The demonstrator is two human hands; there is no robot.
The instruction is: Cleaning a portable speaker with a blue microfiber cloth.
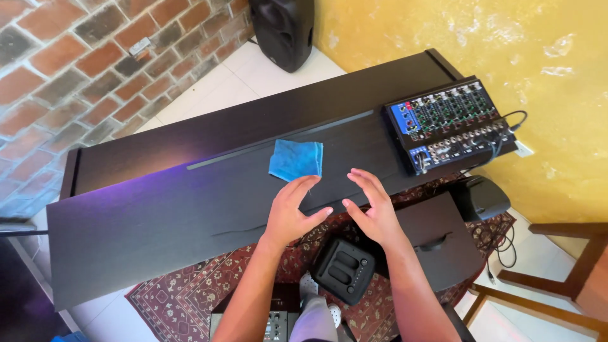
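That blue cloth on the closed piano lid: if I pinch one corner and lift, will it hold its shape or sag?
The blue cloth probably sags: it lies flat, folded and thin, like soft fabric. It looks light, so a push likely slides it across the smooth dark lid. Both hands, left hand and right hand, hover open near it.

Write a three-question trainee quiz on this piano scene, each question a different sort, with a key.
1. True or false: the left hand is gripping the folded blue microfibre cloth.
2. Multiple choice: the black audio mixer with rows of knobs sits on
A. the patterned red rug
B. the right end of the closed dark wooden piano
C. the black speaker by the brick wall
3. Fill in: both hands, the right hand included, hover open over the piano's ____ edge.

Key
1. False: the cloth lies on the lid just beyond the fingertips, not held.
2. B
3. Front
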